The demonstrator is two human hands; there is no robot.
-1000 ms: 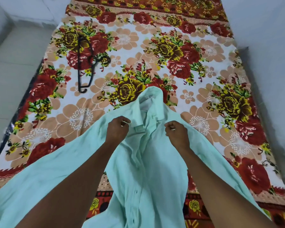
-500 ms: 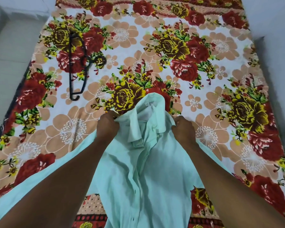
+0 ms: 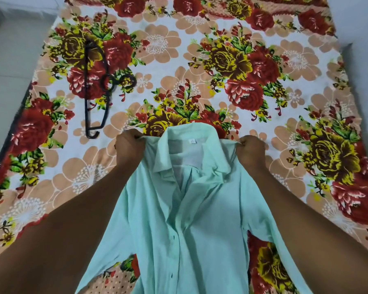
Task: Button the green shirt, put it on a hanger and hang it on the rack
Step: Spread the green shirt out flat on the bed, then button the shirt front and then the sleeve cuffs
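Floral bedsheet (image 3: pixel 232 124) spread wide over the bed, red and yellow roses everywhere, pale floor off to the left. Laid out front-up on that sheet, collar pointing away: green shirt (image 3: pixel 191 219), its lower part running off the near edge of view. Gripped at both shoulders. Left hand (image 3: pixel 130 148) curled tight, pinching a fold of cloth at the left shoulder seam; right hand (image 3: pixel 250 152) curled the same way, nipping the right shoulder edge. Held taut between the two hands, collar (image 3: pixel 187 145) fanned open, small white label showing inside the neck.

And the progress? Hard to call on the buttons. Placket (image 3: pixel 180 240) lay closed down the middle with small dark marks along it, yet the neck gaped open near the top, so probably fastened lower down and loose at the collar, or simply overlapped. Could not tell from this angle.

Untouched so far: black hanger (image 3: pixel 95 90), lying flat on the sheet well apart from the shirt, up and to the left, hook curling right. Not yet inside the shirt, then. No rack anywhere in view. So, judged plainly: straightening stage, with hanger and hanging both left to do.
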